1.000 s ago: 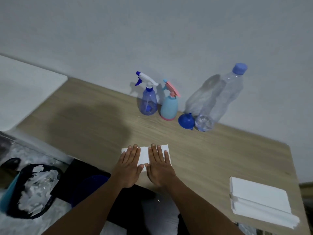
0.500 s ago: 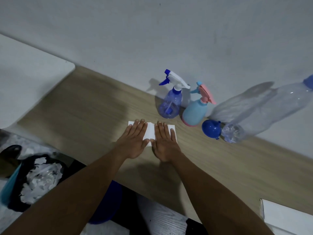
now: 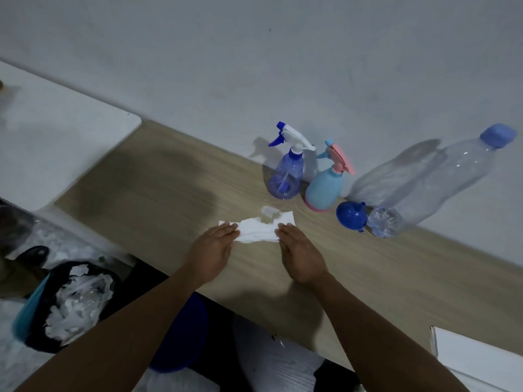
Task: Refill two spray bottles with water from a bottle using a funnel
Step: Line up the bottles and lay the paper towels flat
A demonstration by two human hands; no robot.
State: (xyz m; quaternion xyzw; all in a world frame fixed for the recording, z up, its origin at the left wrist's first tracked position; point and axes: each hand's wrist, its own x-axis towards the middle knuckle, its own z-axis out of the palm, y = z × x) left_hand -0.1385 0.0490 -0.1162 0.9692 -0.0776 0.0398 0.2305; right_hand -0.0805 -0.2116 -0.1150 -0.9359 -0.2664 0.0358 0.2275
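Observation:
Against the wall stand a clear blue spray bottle with a white trigger and a light blue spray bottle with a pink trigger. A blue funnel lies on its side beside the base of a large clear water bottle with a blue cap. A crumpled white tissue lies on the wooden table, with a small wet patch just behind it. My left hand touches the tissue's left end, my right hand its right end, fingers pressed flat.
A stack of white paper lies at the table's front right corner. On the floor to the left stands a dark bin full of crumpled white tissue. A white surface adjoins the table's left end.
My hands have slid apart along the tissue, which is now crumpled and stretched between them. The view has shifted, and a wet patch shows behind the tissue.

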